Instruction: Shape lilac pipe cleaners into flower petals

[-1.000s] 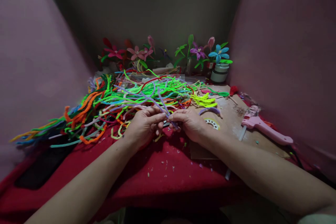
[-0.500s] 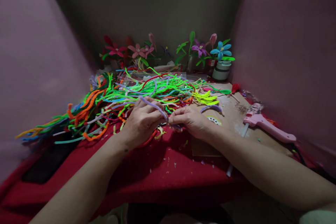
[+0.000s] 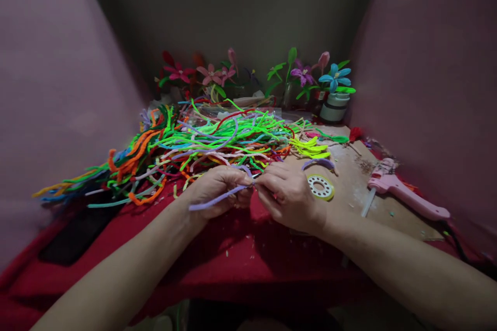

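Observation:
A purple pipe cleaner is pinched in my left hand, one straight end pointing back over the palm toward my wrist. Its other part bends in a small loop above the left fingertips. Closed on the same pipe cleaner, right where the left fingers meet it, is my right hand. The right fingertips mostly hide that joint. Both hands hover over the front of a red cloth, just before a large heap of coloured pipe cleaners. A curved purple piece lies beyond the right hand.
On cardboard at right lie a pink glue gun, a yellow-rimmed spool and bent yellow pieces. A dark phone-like slab is at left. Fuzzy flowers stand along the back, one in a jar.
The purple pipe cleaner's free end has swung from above the left hand down to the lower left. My left hand has rolled over, and my right fingers have curled in more. The view shifted slightly.

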